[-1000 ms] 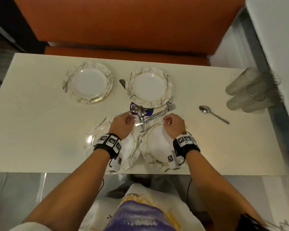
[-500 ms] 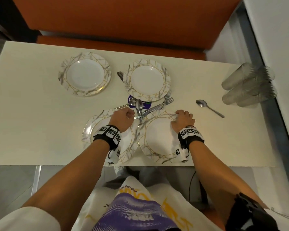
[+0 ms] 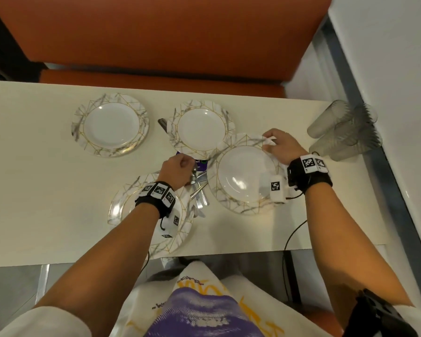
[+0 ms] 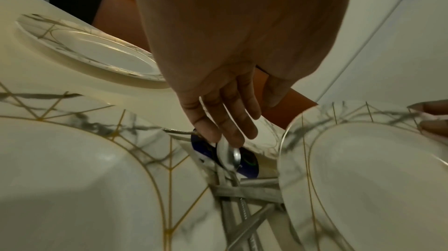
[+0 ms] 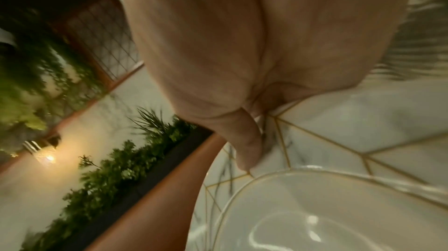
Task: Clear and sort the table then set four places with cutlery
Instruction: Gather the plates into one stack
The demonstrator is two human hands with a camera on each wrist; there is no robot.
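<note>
- My right hand point(image 3: 283, 145) had hold of the round white plate with the grey marble and gold-line rim point(image 3: 244, 175), thumb on top of its far right edge and fingers curled under, and the plate was raised and tilted, its far rim overlapping the near rim of the far middle plate of the same pattern point(image 3: 201, 128).
- Half a second earlier that plate lay flat on the cream bench point(image 3: 34, 181) straight in front of me; now it sat further right and further off, so I judged I was carrying it out to open a fourth place.
- With it lifted, the bundle of steel cutlery point(image 3: 199, 190) that had been wedged between the two near plates lay uncovered on the bench, handles crossed.
- My left hand point(image 3: 178, 172) was over the near left plate point(image 3: 124, 210), fingers curled down pinching a steel spoon point(image 4: 229, 156) by its bowl, above a small blue wrapper point(image 4: 249, 163).
- The loose spoon seen earlier on the right of the bench was hidden behind my right hand and the lifted plate, or I could not find it.
- The far left plate point(image 3: 110, 125) and the stack of clear ribbed plastic cups point(image 3: 345, 130) lying by the wall kept their places.
- No place had cutlery laid yet, so sorting was the step in hand.
</note>
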